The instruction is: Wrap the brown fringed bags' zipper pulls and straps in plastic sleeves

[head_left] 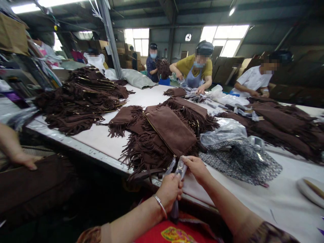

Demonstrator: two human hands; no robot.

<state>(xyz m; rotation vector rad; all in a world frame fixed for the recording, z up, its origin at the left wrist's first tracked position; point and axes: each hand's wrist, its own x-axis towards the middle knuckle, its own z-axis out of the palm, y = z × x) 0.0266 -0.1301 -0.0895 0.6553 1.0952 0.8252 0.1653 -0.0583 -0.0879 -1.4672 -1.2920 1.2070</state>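
Observation:
My left hand (170,190), with a bracelet at the wrist, is closed around a plastic-wrapped strap (180,167) at the table's near edge. A gold-coloured fitting shows through the clear wrap, and a dark end hangs below the fist. Fingers of my right hand (197,167) pinch the strap's upper end. Just beyond lies a brown fringed bag (174,130) with a gold zipper along its edge, its near corner almost at the strap. Under and around it lie more brown fringed bags (141,148), their fringes spread over the table.
A large pile of brown bags (81,98) stands at the left, another (283,121) at the right. Beside my right hand lie a black-and-white patterned cloth (240,162) and clear plastic (225,131). A tape roll (312,190) sits far right. Co-workers surround the table (101,143); one hand (24,160) reaches in left.

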